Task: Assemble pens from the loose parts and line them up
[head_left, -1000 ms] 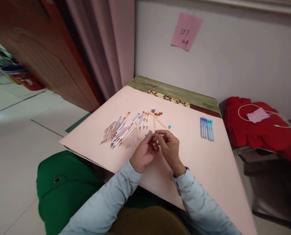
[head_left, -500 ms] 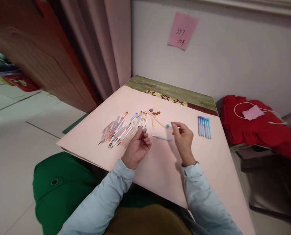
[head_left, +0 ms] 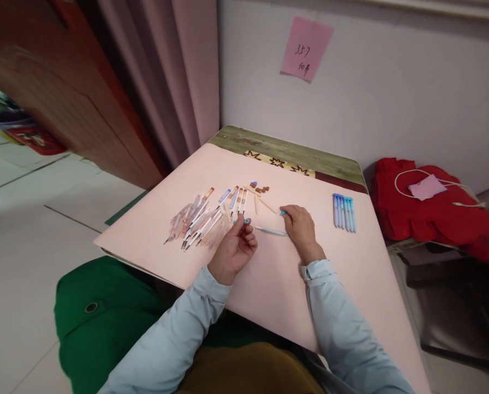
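Observation:
My left hand [head_left: 236,246] is closed over the table, pinching a blue pen barrel [head_left: 247,221] between thumb and fingers; just its round blue end shows. With its fingertips down at the tabletop, my right hand [head_left: 301,227] grips a small blue pen cap [head_left: 282,212], partly hidden by the fingers. A pale blue pen piece [head_left: 269,231] with a white tip lies between the two hands, its right end close to the right hand. To the left is a heap of pen parts and refills [head_left: 195,221].
Several assembled blue pens [head_left: 344,213] lie in a row on the right of the pink-covered table [head_left: 269,295]. Brown caps [head_left: 263,190] and cream sticks [head_left: 268,205] lie towards the back. Beyond the right edge are a red cloth [head_left: 400,208] and a white cable [head_left: 453,189].
My right hand has moved slightly left and down and closed on the small blue cap that lay on the table. My left hand has shifted a little right, still holding the pen barrel.

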{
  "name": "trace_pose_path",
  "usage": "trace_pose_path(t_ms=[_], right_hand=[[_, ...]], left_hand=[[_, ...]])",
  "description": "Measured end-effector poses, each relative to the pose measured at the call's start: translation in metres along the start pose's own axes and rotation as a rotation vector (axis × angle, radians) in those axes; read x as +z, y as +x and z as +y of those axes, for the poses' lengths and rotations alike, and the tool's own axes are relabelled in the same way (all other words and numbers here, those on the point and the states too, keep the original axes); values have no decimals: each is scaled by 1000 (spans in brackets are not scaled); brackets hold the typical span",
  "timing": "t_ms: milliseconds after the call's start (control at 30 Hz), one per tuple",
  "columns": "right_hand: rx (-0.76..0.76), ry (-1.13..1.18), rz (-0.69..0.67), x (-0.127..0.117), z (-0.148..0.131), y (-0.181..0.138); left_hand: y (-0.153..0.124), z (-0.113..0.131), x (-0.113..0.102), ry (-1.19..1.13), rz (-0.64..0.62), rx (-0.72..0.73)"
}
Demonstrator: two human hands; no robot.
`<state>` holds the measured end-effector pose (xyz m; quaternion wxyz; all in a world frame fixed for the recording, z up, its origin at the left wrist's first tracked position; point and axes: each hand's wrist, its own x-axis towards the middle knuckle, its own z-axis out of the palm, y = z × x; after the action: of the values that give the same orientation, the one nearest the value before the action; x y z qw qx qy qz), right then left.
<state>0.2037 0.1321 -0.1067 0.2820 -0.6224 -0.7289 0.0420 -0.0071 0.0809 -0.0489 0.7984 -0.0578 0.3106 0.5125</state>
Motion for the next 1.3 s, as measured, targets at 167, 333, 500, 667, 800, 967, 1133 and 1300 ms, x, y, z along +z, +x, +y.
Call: trace_pose_path(t_ms=[167, 333, 500, 667, 800, 967, 1133, 1300], right_hand=[[180, 125, 133, -14, -6, -11], [274, 622, 189, -21, -42, -20], [182, 744, 145, -30, -70, -22], [295, 353, 168, -34, -42, -21], [319, 285, 62, -22, -34, -24], [223, 106, 41, -12, -41, -26], [143, 70, 53, -24, -43, -26], [0, -32, -132, -34, -43, -28]], left_hand=[[0, 1, -2, 2, -1, -2], [-2, -1, -2, 16, 8, 2], [-2, 1, -3, 37, 17, 24], [-2, 8, -3, 17, 9, 75], [-1, 7, -4, 26, 16, 56], [-2, 5, -6, 42, 17, 54], [-3, 8, -6, 41, 35, 94], [-4, 11, -5, 38, 31, 105]])
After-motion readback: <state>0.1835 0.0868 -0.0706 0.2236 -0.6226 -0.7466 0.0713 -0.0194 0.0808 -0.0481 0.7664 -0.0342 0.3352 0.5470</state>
